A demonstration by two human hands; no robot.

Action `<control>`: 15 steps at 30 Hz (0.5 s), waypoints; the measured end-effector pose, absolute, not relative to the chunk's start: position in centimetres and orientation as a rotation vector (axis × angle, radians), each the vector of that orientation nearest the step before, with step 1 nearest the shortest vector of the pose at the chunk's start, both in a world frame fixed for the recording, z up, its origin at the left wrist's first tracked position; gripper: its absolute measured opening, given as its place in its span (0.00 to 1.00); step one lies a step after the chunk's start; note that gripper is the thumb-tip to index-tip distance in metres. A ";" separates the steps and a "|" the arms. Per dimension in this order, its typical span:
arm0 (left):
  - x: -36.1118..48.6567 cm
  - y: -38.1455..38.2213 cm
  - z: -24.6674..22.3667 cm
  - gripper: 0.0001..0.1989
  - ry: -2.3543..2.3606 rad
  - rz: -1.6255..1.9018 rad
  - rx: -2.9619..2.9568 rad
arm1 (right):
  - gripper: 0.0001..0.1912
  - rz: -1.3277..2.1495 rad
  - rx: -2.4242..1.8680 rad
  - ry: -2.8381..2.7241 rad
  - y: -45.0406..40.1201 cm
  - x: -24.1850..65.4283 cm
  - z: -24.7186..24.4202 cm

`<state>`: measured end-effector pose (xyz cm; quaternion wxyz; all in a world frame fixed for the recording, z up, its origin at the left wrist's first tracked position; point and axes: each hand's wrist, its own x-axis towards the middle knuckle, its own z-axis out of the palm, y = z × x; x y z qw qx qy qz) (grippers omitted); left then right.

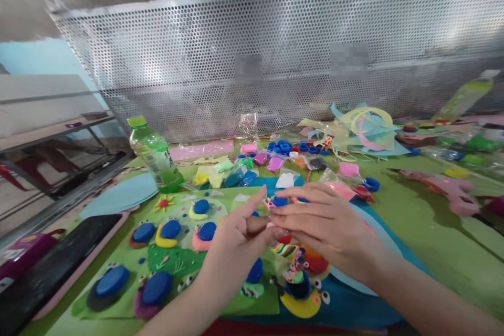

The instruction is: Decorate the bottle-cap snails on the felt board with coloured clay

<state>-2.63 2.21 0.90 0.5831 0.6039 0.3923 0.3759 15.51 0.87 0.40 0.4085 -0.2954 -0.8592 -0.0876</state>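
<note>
My left hand is closed, thumb and bent fingers pinched over the green felt board; a small pinkish bit may sit at the fingertips, mostly hidden. Palm down, my right hand stretches its fingers across to meet the left fingertips. On the board below lie several clay snails with blue bottle-cap shells, such as a yellow one and a purple one. Under my right hand a yellow snail with googly eyes carries clay figures in its cap, beside a striped clay piece.
A green-labelled bottle stands left of the board, near light blue paper ovals and a black phone. Clay packets, blue caps and paper strips lie behind. A pink glue gun lies right; a perforated metal panel rises behind.
</note>
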 end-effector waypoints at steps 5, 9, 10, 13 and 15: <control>-2.7 2.3 1.3 0.39 1.043 1.035 1.414 | 0.11 -0.235 -0.747 -2.151 1.0 16.6 0.7; -2.8 2.9 1.0 0.45 0.792 1.062 1.110 | 0.22 -0.070 -0.916 -1.866 1.1 16.5 0.9; -2.7 2.9 0.9 0.45 0.728 1.029 1.042 | 0.24 -0.056 -0.941 -1.860 1.0 16.3 1.0; -2.4 2.6 0.7 0.43 0.628 0.913 1.008 | 0.16 -0.129 -0.942 -1.985 0.8 15.7 1.2; -2.3 2.3 0.8 0.40 0.601 0.841 1.093 | 0.13 -0.129 -0.920 -2.074 0.7 15.4 1.1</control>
